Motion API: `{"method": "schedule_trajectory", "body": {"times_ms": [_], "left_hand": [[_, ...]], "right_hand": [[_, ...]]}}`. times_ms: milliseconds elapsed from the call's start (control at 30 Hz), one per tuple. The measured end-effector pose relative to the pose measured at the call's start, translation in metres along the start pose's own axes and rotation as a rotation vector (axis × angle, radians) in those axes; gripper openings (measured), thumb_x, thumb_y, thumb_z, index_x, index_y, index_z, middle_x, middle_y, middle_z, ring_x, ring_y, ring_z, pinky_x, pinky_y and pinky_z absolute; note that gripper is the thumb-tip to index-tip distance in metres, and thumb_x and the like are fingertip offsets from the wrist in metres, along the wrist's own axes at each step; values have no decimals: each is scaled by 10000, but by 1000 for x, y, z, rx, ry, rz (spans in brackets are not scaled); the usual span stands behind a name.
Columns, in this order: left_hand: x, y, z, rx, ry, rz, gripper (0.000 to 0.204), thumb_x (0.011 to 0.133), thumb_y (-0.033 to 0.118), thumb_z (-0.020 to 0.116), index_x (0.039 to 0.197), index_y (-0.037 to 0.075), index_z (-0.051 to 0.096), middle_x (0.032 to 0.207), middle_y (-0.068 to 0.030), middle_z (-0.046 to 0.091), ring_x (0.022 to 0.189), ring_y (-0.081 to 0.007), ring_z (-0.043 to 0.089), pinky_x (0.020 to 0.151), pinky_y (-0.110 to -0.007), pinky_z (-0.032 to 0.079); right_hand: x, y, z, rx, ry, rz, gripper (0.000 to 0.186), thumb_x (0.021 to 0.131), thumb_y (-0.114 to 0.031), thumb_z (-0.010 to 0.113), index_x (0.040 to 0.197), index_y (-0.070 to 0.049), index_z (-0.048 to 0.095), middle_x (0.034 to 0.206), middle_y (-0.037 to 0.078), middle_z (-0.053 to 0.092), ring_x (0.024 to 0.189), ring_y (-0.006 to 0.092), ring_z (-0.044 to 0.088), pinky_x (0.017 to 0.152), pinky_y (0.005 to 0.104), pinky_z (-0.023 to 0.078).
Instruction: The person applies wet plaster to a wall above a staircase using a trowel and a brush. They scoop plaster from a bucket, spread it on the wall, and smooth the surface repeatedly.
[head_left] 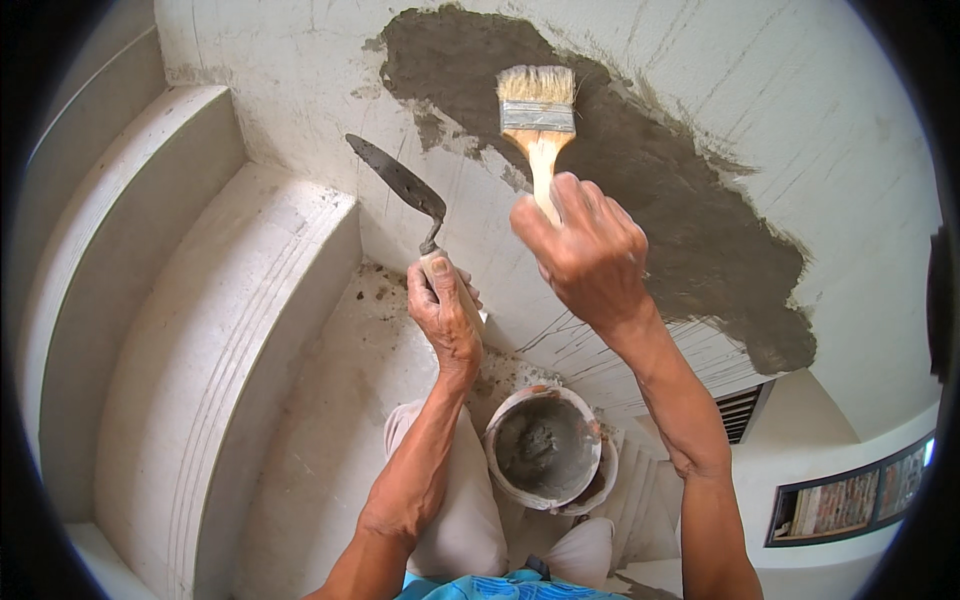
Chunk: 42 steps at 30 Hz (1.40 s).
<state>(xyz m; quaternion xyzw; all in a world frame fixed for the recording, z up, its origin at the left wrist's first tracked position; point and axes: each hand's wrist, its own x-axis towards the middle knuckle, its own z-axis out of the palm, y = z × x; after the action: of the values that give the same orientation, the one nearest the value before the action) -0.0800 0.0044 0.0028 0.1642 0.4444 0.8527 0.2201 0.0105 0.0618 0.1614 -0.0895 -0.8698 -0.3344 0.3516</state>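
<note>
My right hand [590,250] is closed round the wooden handle of a wide flat paintbrush [540,115], its pale bristles pointing up in front of the wall. Behind the brush a long patch of dark grey wet mortar [690,200] spreads across the white wall, running down to the right. My left hand [445,310] grips the handle of a small pointed trowel [395,180], its blade tilted up and to the left, apart from the wall patch. Below my hands a round bucket [492,465] holds grey wet mortar.
Curved pale steps [240,290] rise on the left. A second container [606,470] sits partly hidden behind the bucket. Bits of mortar lie on the landing [375,290] by the wall. At the lower right are a dark slatted vent [740,412] and a dark-framed window opening [845,500].
</note>
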Motion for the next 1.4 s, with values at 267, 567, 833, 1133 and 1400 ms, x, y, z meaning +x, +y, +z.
{"method": "schedule_trajectory", "body": {"times_ms": [267,567,833,1133,1400], "left_hand": [[5,1,-1,-3,35,12,429,1030,482,546,1035,53,554,764,-34,558,616,-110,549,554,-272,480],[7,-1,-2,-15,44,17,430,1028,478,551,1053,48,556,777,-47,571,606,-113,558,516,-268,478],[7,0,-7,-53,72,-13,413,1030,460,559,1049,48,552,775,-39,563,614,-108,557,532,-264,479],[11,-4,-11,-40,97,-17,430,1025,487,555,1069,60,545,779,-42,571,599,-104,564,501,-256,484],[12,-5,-10,-62,108,-40,397,1033,463,548,1054,66,539,783,-44,571,606,-102,557,516,-251,482]], "right_hand": [[-28,-21,6,73,-149,-57,73,795,-118,652,798,-131,580,809,38,527,667,163,561,530,304,484],[-26,-6,18,35,-171,-91,48,826,-129,637,813,-125,592,873,54,589,705,172,588,542,292,505],[34,-9,12,3,-10,-188,97,805,-143,646,770,-133,557,776,17,482,685,148,562,525,280,486],[22,-14,32,37,-321,-308,183,835,-97,660,671,-84,581,774,52,591,720,146,617,500,267,499],[78,-9,42,-72,-108,-352,167,820,-105,656,695,-109,545,825,49,571,723,135,600,517,258,489]]}}
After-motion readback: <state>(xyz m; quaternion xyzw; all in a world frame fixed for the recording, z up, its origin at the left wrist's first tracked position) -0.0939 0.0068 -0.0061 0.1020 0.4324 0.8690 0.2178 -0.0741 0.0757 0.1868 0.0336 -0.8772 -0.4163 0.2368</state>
